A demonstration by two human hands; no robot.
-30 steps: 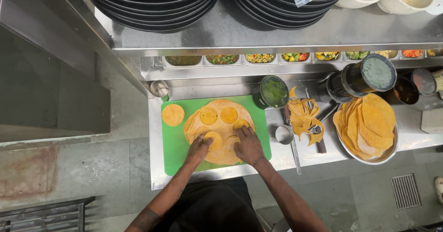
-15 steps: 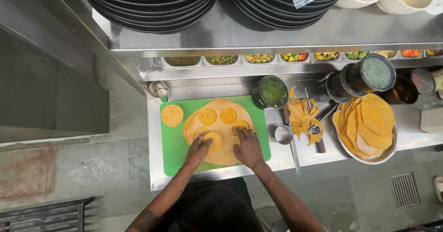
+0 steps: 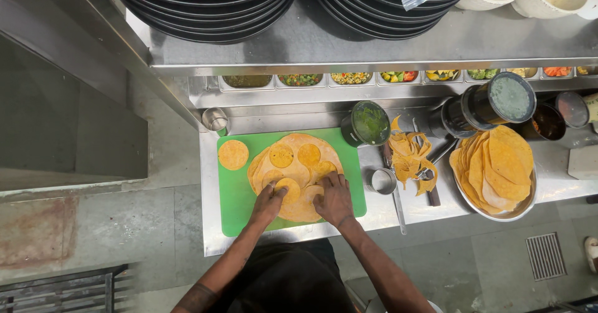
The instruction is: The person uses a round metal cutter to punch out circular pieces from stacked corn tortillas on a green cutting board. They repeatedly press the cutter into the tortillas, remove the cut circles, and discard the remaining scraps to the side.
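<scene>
The person's left hand (image 3: 269,202) and right hand (image 3: 334,198) both press flat on a large flatbread (image 3: 298,175) that lies on a green cutting board (image 3: 237,201). The fingers look spread and curled lightly down onto the dough; neither hand is closed around anything, though whether the fingertips pinch one of the small cut rounds (image 3: 288,188) between them cannot be told. Just beyond the fingertips sit two more rounds (image 3: 281,156) on the flatbread, and farther out past the left hand one loose round (image 3: 233,154) lies alone on the board.

To lift a round cleanly, it seems best to hold the sheet down with one palm and ease the disc up from its edge (thin dough tears easily).

Room is tight to the right of the right hand: a metal ring cutter (image 3: 382,181), a heap of dough trimmings (image 3: 410,157) and a steel bowl of flatbreads (image 3: 495,170) crowd that side. A green-sauce tub (image 3: 369,123) stands beyond. Bare board lies to the left hand's outer side, and the counter edge (image 3: 274,241) runs close behind both wrists
</scene>
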